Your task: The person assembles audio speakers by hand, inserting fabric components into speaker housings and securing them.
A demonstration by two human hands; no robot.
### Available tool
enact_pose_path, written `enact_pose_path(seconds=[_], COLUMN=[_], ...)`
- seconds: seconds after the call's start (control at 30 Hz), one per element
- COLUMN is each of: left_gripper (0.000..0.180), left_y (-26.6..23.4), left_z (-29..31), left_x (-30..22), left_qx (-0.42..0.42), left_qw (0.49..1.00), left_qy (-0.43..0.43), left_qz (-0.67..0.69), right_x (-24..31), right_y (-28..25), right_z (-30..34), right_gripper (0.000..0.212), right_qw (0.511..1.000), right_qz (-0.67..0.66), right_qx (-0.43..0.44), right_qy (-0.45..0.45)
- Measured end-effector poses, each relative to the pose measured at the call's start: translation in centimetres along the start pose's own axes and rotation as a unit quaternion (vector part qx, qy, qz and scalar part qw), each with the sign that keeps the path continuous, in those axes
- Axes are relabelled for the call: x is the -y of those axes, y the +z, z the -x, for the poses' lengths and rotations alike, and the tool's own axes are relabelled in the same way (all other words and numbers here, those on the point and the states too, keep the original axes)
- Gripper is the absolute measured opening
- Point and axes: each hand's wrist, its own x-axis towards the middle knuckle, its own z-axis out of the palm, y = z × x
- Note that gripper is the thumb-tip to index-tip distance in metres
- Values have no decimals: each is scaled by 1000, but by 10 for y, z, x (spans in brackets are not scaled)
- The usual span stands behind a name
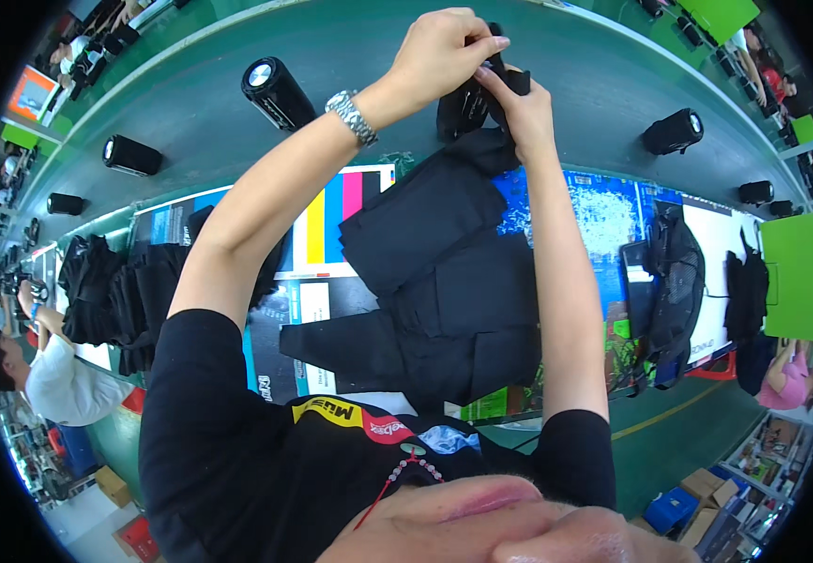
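Both hands meet at the far middle, over a black cylindrical speaker [463, 111] standing on the green belt. My left hand [439, 58], with a metal watch at its wrist, pinches dark cloth at the speaker's upper end. The fingers of my right hand [526, 111] close on the same black cloth [513, 83] just to the right. Whether this cloth is a pouch or a strap I cannot make out; the fingers partly hide it. Nearer to me, flat black cloth pouches [425, 220] lie in an overlapping pile [463, 319] between my forearms.
More black speakers stand or lie along the belt, one at left [277, 92], another at right [674, 131]. Bundled black cloth [111, 291] sits on the left of the table. A black mesh bag [676, 291] lies at right, before a green panel [798, 272]. Other people work at both sides.
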Motion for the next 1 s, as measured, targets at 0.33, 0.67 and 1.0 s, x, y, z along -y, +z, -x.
enact_pose_path(seconds=[0.33,0.67,1.0], left_gripper=[22,35,79], left_y=[-27,-30,80], left_z=[29,38,15], left_x=[-16,-21,15], left_qx=[31,10,-63], left_qw=[998,921,742], left_qy=[3,-190,-365], left_qz=[50,339,559], right_x=[1,11,-23], right_y=[1,-76,-15], right_z=[20,23,-76], right_gripper=[49,42,38], right_qw=[989,960,982], right_qz=[127,242,-32], right_qx=[14,130,-174], right_qy=[-79,48,66])
